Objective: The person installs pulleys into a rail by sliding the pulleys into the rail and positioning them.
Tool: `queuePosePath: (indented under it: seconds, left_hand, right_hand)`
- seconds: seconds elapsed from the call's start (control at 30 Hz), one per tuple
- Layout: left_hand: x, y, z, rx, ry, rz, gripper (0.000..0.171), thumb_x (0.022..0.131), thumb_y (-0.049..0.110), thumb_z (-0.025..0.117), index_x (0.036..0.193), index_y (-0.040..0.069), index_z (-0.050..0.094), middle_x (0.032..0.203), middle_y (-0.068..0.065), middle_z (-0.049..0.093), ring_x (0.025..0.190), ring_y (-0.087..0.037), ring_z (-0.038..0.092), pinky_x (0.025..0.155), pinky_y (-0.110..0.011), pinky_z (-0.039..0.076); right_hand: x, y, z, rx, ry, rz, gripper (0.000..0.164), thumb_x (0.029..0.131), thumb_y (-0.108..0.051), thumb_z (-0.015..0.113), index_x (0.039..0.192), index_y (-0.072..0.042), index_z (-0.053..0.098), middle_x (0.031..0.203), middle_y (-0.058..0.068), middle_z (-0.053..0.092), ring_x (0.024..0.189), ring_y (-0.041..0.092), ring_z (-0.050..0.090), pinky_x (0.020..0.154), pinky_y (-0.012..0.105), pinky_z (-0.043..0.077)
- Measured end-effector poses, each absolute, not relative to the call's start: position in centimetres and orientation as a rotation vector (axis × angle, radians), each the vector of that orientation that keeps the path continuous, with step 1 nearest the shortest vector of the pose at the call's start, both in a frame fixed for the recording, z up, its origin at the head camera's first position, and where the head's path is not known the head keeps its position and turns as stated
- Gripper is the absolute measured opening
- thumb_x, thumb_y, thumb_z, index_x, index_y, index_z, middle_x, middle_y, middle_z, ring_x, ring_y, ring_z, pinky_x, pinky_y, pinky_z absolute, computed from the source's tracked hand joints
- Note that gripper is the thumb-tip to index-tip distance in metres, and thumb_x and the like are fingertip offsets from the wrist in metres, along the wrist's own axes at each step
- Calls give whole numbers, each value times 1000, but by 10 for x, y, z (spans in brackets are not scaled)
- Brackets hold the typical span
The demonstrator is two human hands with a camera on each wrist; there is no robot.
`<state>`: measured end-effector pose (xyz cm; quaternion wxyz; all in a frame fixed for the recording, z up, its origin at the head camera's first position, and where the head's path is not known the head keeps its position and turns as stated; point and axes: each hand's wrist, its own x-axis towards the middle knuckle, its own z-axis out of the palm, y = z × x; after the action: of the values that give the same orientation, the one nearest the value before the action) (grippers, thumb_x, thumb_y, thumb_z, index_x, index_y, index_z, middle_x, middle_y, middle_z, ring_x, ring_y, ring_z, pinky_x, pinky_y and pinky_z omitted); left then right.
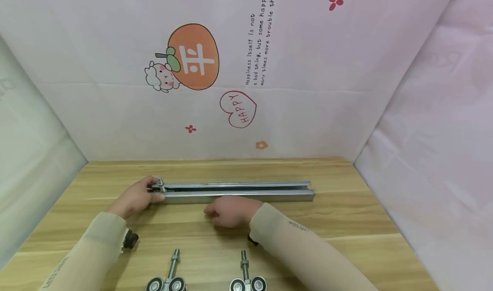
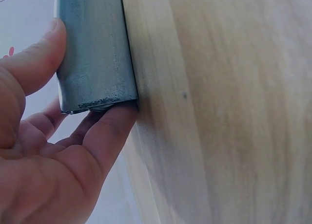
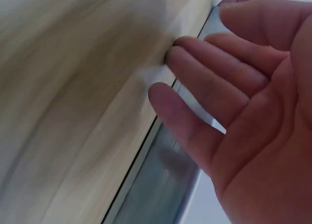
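A silver C-shaped metal rail [image 1: 269,195] lies crosswise on the wooden table with its slot facing up. At its left end, my left hand [image 1: 136,197] holds the rail between thumb and fingers, with a fingertip against the cut end in the left wrist view. A threaded bolt with a nut [image 1: 160,184] stands up out of the slot by that hand; whatever it is fixed to sits hidden inside the channel. My right hand [image 1: 233,210] is beside the front wall of the rail, near the middle, its fingers loosely bent and holding nothing in the right wrist view [image 3: 258,107].
Two roller trolleys, a left one [image 1: 173,267] and a right one [image 1: 246,269], stand at the table's near edge with their bolts pointing up. White printed cloth [image 1: 308,124] closes off the back and both sides of the wooden table [image 1: 339,248].
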<state>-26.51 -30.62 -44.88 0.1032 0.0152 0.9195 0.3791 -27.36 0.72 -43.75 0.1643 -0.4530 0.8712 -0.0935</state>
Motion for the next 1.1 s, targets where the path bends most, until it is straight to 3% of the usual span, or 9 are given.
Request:
queuePosePath:
  seconds: [0.1, 0.33, 0.7, 0.87, 1.1]
  left_hand:
    - [-265, -306, -448, 46, 2707, 1126, 62, 93, 29, 73, 137, -3, 43, 141, -35, 41, 122, -51, 45, 96, -63, 38]
    - [-265, -306, -445, 32, 2693, 1133, 66, 93, 29, 73, 139, -5, 40, 141, -37, 39, 124, -53, 41, 98, -64, 36]
    - [-265, -305, -444, 36, 2677, 1147, 66, 93, 28, 72, 140, -6, 39, 141, -38, 38, 125, -54, 40, 98, -63, 38]
    - [-267, -306, -445, 37, 2673, 1153, 69, 93, 29, 72, 142, -6, 38, 143, -38, 36, 127, -55, 37, 99, -64, 35]
    - [-265, -305, -448, 23, 2679, 1155, 65, 93, 28, 73, 139, -5, 40, 142, -37, 38, 127, -54, 38, 100, -64, 34]
  right_hand:
    - [-272, 26, -437, -1212, 2454, -279, 39, 100, -21, 58, 139, -15, 60, 135, -5, 59, 126, 9, 51, 102, 28, 40]
    - [-271, 64, -435, -1081, 2458, -341, 42, 101, -25, 59, 142, -16, 58, 139, -5, 56, 130, 12, 47, 105, 32, 38]
    - [-268, 96, -444, -1035, 2531, -509, 26, 100, -17, 60, 124, -13, 70, 115, -6, 63, 106, 9, 57, 94, 33, 47]
    - [-264, 104, -452, -964, 2516, -585, 23, 100, -19, 60, 119, -16, 72, 116, -9, 65, 109, 9, 58, 94, 34, 46]
    - [-255, 107, -457, -911, 2391, -709, 24, 98, -24, 62, 119, -17, 71, 112, -12, 65, 96, 4, 58, 89, 32, 48]
